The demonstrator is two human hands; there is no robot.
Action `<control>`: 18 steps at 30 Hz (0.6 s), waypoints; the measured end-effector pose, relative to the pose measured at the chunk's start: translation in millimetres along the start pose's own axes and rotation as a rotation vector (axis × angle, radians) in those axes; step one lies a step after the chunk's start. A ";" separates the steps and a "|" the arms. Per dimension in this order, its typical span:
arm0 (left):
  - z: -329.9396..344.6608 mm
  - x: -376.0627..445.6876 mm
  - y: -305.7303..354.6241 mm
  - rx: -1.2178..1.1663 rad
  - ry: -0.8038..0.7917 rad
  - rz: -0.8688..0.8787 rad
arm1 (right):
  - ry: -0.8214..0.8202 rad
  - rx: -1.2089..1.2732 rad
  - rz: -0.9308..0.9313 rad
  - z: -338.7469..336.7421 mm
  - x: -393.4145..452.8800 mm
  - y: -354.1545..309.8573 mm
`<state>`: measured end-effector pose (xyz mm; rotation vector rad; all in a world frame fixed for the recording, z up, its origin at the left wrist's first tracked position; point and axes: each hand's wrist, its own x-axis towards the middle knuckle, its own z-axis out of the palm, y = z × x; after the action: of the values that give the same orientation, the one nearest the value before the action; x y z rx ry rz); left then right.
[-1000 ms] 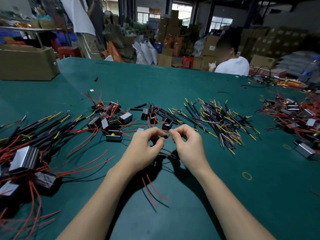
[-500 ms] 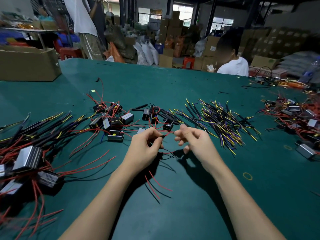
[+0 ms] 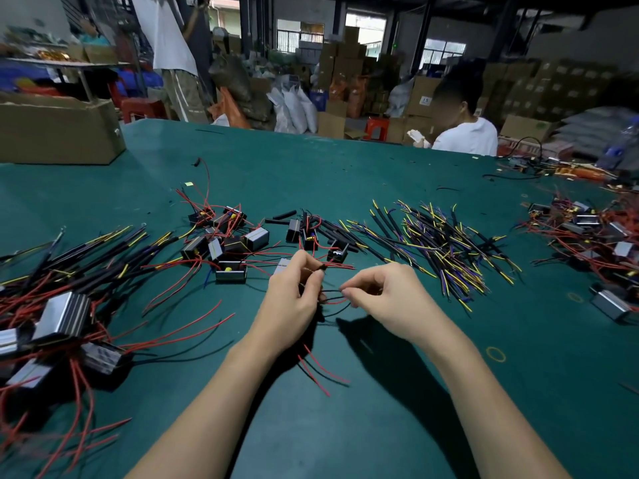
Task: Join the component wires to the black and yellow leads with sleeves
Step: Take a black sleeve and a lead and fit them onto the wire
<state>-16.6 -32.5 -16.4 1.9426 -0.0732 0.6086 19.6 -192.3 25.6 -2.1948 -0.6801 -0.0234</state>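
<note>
My left hand (image 3: 294, 299) grips a small component with thin red and black wires (image 3: 320, 371) that trail down below the wrist; the component itself is mostly hidden in the fingers. A dark wire end sticks up between its thumb and forefinger. My right hand (image 3: 383, 299) pinches a thin black wire (image 3: 333, 300) that runs across to the left hand. A heap of black and yellow leads (image 3: 446, 247) lies beyond the right hand. Loose black sleeves (image 3: 285, 214) lie further back.
Small boxed components with red wires (image 3: 228, 243) lie behind the left hand. Finished leads and metal boxes (image 3: 62, 316) pile at the left, more components (image 3: 601, 236) at the right. A cardboard box (image 3: 58, 133) stands far left. A person in white (image 3: 463, 133) sits across the green table (image 3: 380, 426).
My hands have come apart: the right hand moved right and down, and now pinches a black wire. The left hand kept its hold on the component.
</note>
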 end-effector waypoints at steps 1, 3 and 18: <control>-1.1 -0.6 1.1 -0.019 -0.043 0.016 | 0.039 -0.037 -0.018 0.6 0.1 0.8; -3.7 -1.3 2.5 -0.032 -0.109 0.042 | 0.092 -0.053 -0.037 2.9 0.5 3.4; 0.4 10.2 -4.5 0.054 0.066 0.051 | 0.121 0.310 0.131 -22.8 82.5 23.3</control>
<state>-6.2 -28.6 -15.8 1.9763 -0.0660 0.7144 105.9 -182.6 43.8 -1.9173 -0.4388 0.0166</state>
